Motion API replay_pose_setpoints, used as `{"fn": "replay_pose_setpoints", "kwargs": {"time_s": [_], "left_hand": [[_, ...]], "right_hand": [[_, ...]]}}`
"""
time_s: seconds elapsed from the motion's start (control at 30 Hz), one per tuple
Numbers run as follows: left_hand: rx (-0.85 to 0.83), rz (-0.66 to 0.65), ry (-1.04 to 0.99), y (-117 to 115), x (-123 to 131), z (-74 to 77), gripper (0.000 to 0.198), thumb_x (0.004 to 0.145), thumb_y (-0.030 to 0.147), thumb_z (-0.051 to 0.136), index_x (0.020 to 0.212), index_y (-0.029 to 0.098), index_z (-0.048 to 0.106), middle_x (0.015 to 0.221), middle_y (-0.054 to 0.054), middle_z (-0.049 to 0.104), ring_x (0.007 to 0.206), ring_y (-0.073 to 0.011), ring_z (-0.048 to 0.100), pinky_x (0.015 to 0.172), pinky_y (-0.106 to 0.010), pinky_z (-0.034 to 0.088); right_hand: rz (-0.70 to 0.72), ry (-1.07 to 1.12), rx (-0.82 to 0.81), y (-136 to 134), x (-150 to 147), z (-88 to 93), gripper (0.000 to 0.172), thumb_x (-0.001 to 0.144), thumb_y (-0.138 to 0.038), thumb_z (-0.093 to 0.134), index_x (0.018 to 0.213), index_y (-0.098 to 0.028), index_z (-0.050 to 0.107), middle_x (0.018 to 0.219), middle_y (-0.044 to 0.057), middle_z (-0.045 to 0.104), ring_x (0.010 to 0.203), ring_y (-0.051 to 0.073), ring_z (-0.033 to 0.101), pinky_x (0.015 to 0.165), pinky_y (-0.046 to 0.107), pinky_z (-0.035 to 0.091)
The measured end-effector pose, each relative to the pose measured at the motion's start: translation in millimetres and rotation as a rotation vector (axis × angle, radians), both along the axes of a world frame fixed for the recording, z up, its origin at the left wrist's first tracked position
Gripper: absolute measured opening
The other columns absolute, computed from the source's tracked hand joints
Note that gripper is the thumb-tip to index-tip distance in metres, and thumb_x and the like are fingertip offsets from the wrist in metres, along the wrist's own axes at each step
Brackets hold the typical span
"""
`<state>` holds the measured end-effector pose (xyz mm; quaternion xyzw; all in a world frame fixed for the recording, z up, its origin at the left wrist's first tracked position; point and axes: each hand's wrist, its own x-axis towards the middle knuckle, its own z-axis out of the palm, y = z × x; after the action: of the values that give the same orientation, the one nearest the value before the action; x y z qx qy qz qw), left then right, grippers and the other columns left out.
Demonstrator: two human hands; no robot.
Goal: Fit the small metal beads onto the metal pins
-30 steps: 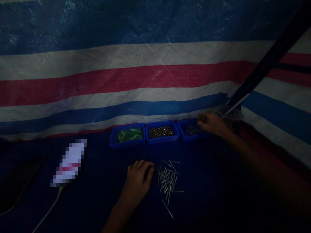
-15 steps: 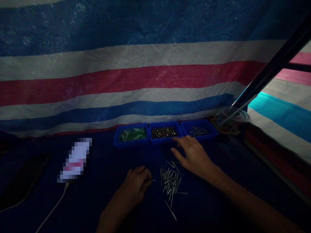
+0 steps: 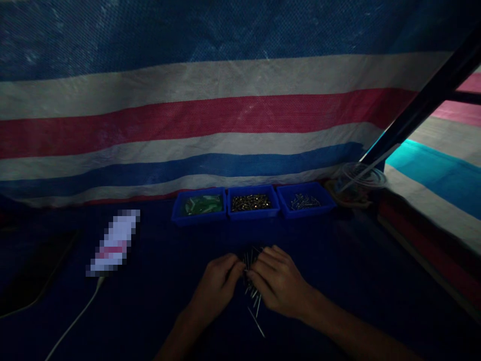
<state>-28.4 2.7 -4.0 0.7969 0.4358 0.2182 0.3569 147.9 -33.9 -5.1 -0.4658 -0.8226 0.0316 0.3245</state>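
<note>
Above a loose pile of thin metal pins (image 3: 257,303) on the dark blue tabletop, my two hands meet almost fingertip to fingertip. My left hand (image 3: 220,282) is closed in a pinch on one thin metal pin, whose tip shows faintly between the hands. My right hand (image 3: 281,283) is closed too, thumb against fingers, at the other end of that gap; what it pinches is too small and dark to make out. Both hands cover part of the pile, and one pin lies apart at its near end.
Behind the hands stand three blue trays in a row: the left tray (image 3: 199,219) with green and clear pieces, the middle tray (image 3: 253,215) with small brassy parts, the right tray (image 3: 308,213) with small metal pieces. A blurred-out phone (image 3: 114,243) with a cable lies left. Striped tarp (image 3: 225,118) hangs behind.
My right hand has come from the front of the middle and right trays down to my left hand, its fingers closing. My left hand has shifted slightly right, still pinching the pin.
</note>
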Motion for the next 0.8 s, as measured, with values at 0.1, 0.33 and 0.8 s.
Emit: {"fn": "replay_pose_setpoints", "kwargs": {"time_s": [0.1, 0.33, 0.8], "left_hand": [[0.000, 0.012, 0.006, 1, -3, -0.3, 0.032, 0.095, 0.032, 0.035, 0.072, 0.018, 0.054, 0.067, 0.000, 0.058, 0.063, -0.0125, 0.056, 0.061, -0.024, 0.041], [0.109, -0.031, 0.223, 1, -3, -1.6, 0.022, 0.089, 0.031, 0.048, 0.107, 0.023, 0.059, 0.101, -0.004, 0.061, 0.087, -0.0185, 0.062, 0.077, -0.031, 0.048], [-0.317, 0.179, -0.238, 7, -5, -0.1, 0.016, 0.079, 0.033, 0.058, 0.078, 0.017, 0.056, 0.067, 0.001, 0.053, 0.061, -0.0119, 0.050, 0.058, -0.022, 0.040]], "right_hand": [[-0.039, 0.139, 0.159, 5, 20, 23.2, 0.019, 0.087, -0.015, 0.046, 0.069, -0.018, 0.051, 0.060, 0.000, 0.052, 0.060, 0.013, 0.046, 0.060, 0.030, 0.033], [-0.680, -0.027, 0.466, 38, 99, 52.5, 0.010, 0.083, -0.027, 0.057, 0.086, -0.018, 0.059, 0.081, 0.006, 0.059, 0.081, 0.022, 0.053, 0.072, 0.037, 0.041], [-0.068, 0.060, -0.026, 8, 11, 0.3, 0.023, 0.083, -0.027, 0.059, 0.105, -0.019, 0.058, 0.100, 0.007, 0.060, 0.106, 0.024, 0.048, 0.084, 0.040, 0.040]]}}
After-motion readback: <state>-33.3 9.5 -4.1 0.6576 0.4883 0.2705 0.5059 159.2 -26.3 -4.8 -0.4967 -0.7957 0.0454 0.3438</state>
